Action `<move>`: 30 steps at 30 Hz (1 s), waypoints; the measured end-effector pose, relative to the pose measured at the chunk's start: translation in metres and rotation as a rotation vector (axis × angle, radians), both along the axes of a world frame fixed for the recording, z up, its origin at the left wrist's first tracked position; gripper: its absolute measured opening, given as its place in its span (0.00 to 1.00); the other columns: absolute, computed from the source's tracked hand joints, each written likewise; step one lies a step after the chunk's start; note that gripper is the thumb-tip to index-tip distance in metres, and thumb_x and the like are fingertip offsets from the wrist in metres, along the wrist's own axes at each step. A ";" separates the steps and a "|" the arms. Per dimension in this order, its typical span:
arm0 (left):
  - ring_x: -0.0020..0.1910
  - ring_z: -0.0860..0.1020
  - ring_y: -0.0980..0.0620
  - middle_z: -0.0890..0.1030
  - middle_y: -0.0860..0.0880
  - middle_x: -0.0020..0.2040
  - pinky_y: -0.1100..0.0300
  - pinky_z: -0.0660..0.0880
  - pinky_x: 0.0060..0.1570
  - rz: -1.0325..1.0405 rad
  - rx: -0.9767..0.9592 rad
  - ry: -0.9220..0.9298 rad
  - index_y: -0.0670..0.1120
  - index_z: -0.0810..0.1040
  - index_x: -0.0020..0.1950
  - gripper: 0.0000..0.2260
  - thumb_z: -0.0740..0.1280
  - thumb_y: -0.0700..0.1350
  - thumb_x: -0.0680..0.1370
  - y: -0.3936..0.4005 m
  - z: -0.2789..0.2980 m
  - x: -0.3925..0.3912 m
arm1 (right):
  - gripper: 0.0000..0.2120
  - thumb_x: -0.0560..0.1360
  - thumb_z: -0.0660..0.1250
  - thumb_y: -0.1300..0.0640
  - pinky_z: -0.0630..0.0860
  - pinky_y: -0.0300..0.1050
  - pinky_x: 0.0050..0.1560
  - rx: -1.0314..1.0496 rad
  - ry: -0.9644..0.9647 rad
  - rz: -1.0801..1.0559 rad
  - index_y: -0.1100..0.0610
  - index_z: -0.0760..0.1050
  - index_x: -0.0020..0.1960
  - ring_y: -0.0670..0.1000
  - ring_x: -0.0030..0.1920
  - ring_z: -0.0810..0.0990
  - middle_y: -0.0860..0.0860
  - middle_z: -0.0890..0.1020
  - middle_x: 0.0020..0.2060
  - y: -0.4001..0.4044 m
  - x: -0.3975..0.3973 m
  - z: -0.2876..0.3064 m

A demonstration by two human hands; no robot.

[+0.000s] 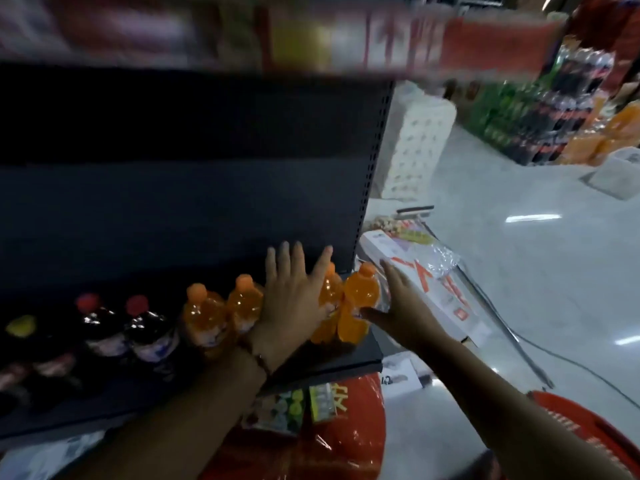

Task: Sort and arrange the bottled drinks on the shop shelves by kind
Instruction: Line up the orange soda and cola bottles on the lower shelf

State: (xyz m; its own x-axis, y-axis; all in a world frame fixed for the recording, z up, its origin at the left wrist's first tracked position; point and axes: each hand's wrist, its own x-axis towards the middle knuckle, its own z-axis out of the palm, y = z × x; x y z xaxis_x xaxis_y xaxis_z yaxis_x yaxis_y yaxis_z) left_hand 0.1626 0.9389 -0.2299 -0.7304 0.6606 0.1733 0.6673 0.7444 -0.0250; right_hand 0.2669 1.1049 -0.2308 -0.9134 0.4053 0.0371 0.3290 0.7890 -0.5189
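Note:
Several orange soda bottles stand in a row on the dark shelf, at its right end. My left hand lies flat with straight, spread fingers against the middle of that row. My right hand, also with straight fingers, touches the rightmost orange bottle from the right side, thumb against its label. Left of the orange ones stand two dark cola bottles with red caps and a dark bottle with a yellow cap.
A white and red carton and snack packs lie on a low stand right of the shelf. Red baskets sit below. Stacked soda packs and tissue rolls stand across the pale floor.

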 end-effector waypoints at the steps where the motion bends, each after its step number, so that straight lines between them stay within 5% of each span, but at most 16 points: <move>1: 0.77 0.50 0.33 0.54 0.34 0.78 0.35 0.44 0.74 0.002 -0.043 0.045 0.54 0.40 0.79 0.45 0.63 0.68 0.74 0.011 -0.016 -0.011 | 0.45 0.69 0.75 0.52 0.63 0.44 0.65 -0.084 0.043 -0.027 0.52 0.52 0.77 0.48 0.71 0.62 0.51 0.63 0.74 0.008 -0.011 -0.025; 6: 0.74 0.60 0.31 0.68 0.34 0.72 0.33 0.46 0.73 -0.048 -0.164 0.210 0.54 0.38 0.79 0.51 0.63 0.74 0.69 0.050 -0.077 -0.046 | 0.46 0.60 0.80 0.52 0.77 0.54 0.59 -0.434 0.226 -0.016 0.48 0.57 0.70 0.50 0.63 0.76 0.49 0.76 0.61 0.040 -0.043 -0.153; 9: 0.63 0.75 0.38 0.79 0.41 0.61 0.38 0.59 0.71 -0.114 -0.157 0.211 0.53 0.43 0.79 0.51 0.65 0.73 0.67 0.057 -0.098 -0.056 | 0.46 0.64 0.79 0.57 0.80 0.43 0.54 -0.523 0.240 -0.045 0.48 0.56 0.73 0.44 0.60 0.76 0.44 0.75 0.60 0.043 -0.047 -0.213; 12: 0.51 0.80 0.45 0.82 0.48 0.50 0.46 0.70 0.62 -0.183 -0.087 0.227 0.52 0.55 0.76 0.44 0.68 0.70 0.69 0.055 -0.105 -0.054 | 0.44 0.65 0.78 0.54 0.75 0.56 0.62 -0.510 0.247 -0.109 0.45 0.57 0.73 0.50 0.66 0.70 0.46 0.71 0.66 0.039 -0.045 -0.253; 22: 0.50 0.78 0.47 0.81 0.53 0.49 0.51 0.67 0.54 -0.240 -0.022 0.160 0.57 0.63 0.67 0.34 0.71 0.68 0.68 0.049 -0.102 -0.039 | 0.36 0.65 0.77 0.52 0.73 0.48 0.57 -0.452 0.408 -0.132 0.42 0.62 0.67 0.45 0.60 0.72 0.42 0.74 0.60 0.041 -0.021 -0.277; 27: 0.59 0.76 0.44 0.79 0.52 0.61 0.54 0.63 0.50 -0.252 -0.020 0.127 0.57 0.61 0.71 0.35 0.72 0.64 0.70 0.049 -0.101 -0.029 | 0.40 0.65 0.76 0.46 0.75 0.54 0.60 -0.446 0.376 -0.104 0.42 0.59 0.71 0.49 0.64 0.72 0.44 0.73 0.65 0.045 -0.011 -0.279; 30: 0.62 0.73 0.42 0.80 0.51 0.58 0.51 0.64 0.54 -0.228 -0.001 0.116 0.59 0.59 0.71 0.36 0.71 0.66 0.70 0.049 -0.107 -0.029 | 0.40 0.67 0.76 0.47 0.73 0.51 0.59 -0.458 0.367 -0.077 0.42 0.58 0.72 0.48 0.63 0.71 0.44 0.72 0.66 0.048 -0.008 -0.281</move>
